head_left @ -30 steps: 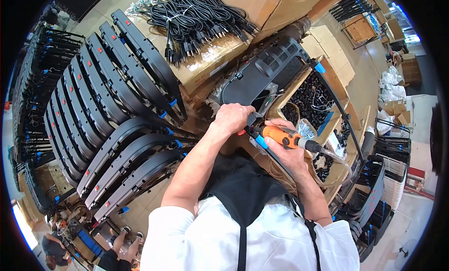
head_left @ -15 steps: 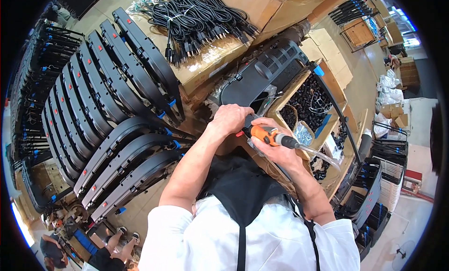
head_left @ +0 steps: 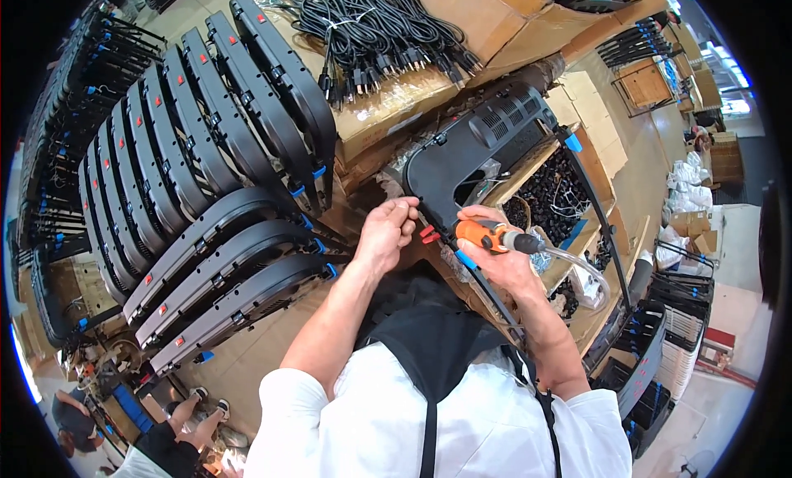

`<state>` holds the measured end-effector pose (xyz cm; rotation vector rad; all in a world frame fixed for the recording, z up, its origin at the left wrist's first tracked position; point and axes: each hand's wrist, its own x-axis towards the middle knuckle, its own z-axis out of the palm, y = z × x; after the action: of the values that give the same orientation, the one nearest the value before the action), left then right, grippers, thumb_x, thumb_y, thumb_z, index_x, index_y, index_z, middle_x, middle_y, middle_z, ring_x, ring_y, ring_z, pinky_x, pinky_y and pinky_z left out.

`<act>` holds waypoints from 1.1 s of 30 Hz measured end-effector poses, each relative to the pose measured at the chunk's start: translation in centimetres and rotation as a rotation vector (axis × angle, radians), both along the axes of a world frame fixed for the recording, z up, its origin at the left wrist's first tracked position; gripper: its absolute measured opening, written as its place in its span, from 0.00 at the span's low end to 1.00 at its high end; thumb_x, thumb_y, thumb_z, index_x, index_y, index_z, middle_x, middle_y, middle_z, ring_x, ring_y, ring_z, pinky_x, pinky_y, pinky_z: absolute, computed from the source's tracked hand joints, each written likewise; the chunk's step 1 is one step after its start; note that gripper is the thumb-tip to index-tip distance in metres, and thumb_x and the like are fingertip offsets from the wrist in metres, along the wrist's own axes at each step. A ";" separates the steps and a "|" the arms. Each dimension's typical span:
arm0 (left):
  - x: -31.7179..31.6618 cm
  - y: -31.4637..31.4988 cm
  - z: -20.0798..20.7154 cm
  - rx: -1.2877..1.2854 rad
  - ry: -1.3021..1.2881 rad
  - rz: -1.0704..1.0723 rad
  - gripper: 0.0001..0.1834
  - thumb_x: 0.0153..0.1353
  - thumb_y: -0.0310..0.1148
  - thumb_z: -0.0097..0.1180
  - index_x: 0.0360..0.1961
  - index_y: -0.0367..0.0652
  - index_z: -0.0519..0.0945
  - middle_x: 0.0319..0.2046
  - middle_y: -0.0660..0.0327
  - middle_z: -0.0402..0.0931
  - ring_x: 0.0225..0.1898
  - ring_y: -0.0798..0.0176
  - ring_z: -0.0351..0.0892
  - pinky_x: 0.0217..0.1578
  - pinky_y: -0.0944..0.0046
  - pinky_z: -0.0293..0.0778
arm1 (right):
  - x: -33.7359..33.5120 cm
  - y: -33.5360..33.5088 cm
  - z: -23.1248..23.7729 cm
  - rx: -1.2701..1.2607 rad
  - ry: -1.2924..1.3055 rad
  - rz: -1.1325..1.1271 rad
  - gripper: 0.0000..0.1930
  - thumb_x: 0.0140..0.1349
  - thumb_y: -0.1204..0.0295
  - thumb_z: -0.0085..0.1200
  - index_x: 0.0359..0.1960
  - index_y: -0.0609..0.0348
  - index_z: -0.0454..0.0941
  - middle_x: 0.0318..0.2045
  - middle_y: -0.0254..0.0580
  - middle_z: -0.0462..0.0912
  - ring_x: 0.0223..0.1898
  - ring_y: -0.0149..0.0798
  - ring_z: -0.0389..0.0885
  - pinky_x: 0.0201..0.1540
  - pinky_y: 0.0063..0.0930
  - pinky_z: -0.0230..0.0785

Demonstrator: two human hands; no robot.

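In my right hand (head_left: 505,265) is an orange-and-black power screwdriver (head_left: 481,235), with a clear hose (head_left: 579,265) running from its back end. Its front end is at the near edge of a black plastic housing (head_left: 437,169); the tip is hard to make out. My left hand (head_left: 388,237) is closed, fingertips pinched together at the housing's left corner. Anything between them is too small to see. A red part (head_left: 429,234) sticks out at the housing's near edge, between my hands. A blue clip (head_left: 467,259) sits on the black frame tube below the screwdriver.
Several black curved housings (head_left: 223,119) with red switches stand in a row at left. Bundled black power cords (head_left: 375,28) lie on a cardboard box (head_left: 375,127) at the back. A wooden bin (head_left: 528,174) of small black parts is at right. Another person (head_left: 165,445) is at lower left.
My left hand has drawn back from the screwdriver's front end, leftward and slightly down. The screwdriver in my right hand has shifted slightly right. The whole view has turned a little.
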<state>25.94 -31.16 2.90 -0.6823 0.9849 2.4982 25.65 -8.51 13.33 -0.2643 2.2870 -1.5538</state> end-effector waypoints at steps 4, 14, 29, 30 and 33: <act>1.4 1.5 -0.4 0.122 -0.115 -0.017 0.11 0.81 0.38 0.50 0.49 0.42 0.79 0.32 0.69 0.75 0.22 0.77 0.64 0.19 0.76 0.58 | 0.7 -0.5 1.6 -0.113 0.102 -0.088 0.24 0.60 0.80 0.70 0.59 0.63 0.78 0.55 0.45 0.85 0.55 0.34 0.84 0.62 0.33 0.76; 0.8 4.3 -0.7 0.555 -0.299 0.111 0.13 0.79 0.44 0.53 0.47 0.45 0.77 0.28 0.69 0.72 0.21 0.75 0.61 0.18 0.74 0.56 | 0.4 -1.3 1.3 -0.282 0.156 -0.083 0.25 0.62 0.80 0.69 0.61 0.62 0.75 0.58 0.48 0.83 0.59 0.38 0.82 0.65 0.36 0.74; 2.1 4.8 0.2 0.394 -0.224 0.036 0.12 0.82 0.38 0.48 0.48 0.42 0.78 0.32 0.66 0.75 0.25 0.73 0.67 0.21 0.74 0.62 | -1.2 -3.2 0.5 -0.211 0.202 -0.128 0.25 0.61 0.81 0.69 0.60 0.64 0.77 0.56 0.46 0.85 0.56 0.35 0.84 0.63 0.32 0.76; 2.2 4.7 0.1 0.395 -0.223 0.039 0.12 0.82 0.38 0.48 0.48 0.42 0.78 0.32 0.66 0.75 0.25 0.73 0.67 0.21 0.74 0.62 | -1.5 -3.5 0.5 -0.211 0.202 -0.124 0.25 0.61 0.81 0.69 0.60 0.64 0.77 0.56 0.46 0.85 0.56 0.35 0.84 0.63 0.32 0.76; 2.6 4.4 -0.5 0.316 -0.168 0.022 0.07 0.79 0.36 0.53 0.44 0.45 0.78 0.28 0.70 0.74 0.22 0.75 0.65 0.19 0.74 0.61 | -2.5 -4.4 0.0 -0.161 0.228 -0.112 0.23 0.60 0.82 0.68 0.58 0.64 0.78 0.54 0.45 0.85 0.53 0.33 0.84 0.60 0.30 0.77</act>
<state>28.51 -26.72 2.39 -0.7863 0.5111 2.4878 23.16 -12.89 13.29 -0.3790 2.3843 -1.8538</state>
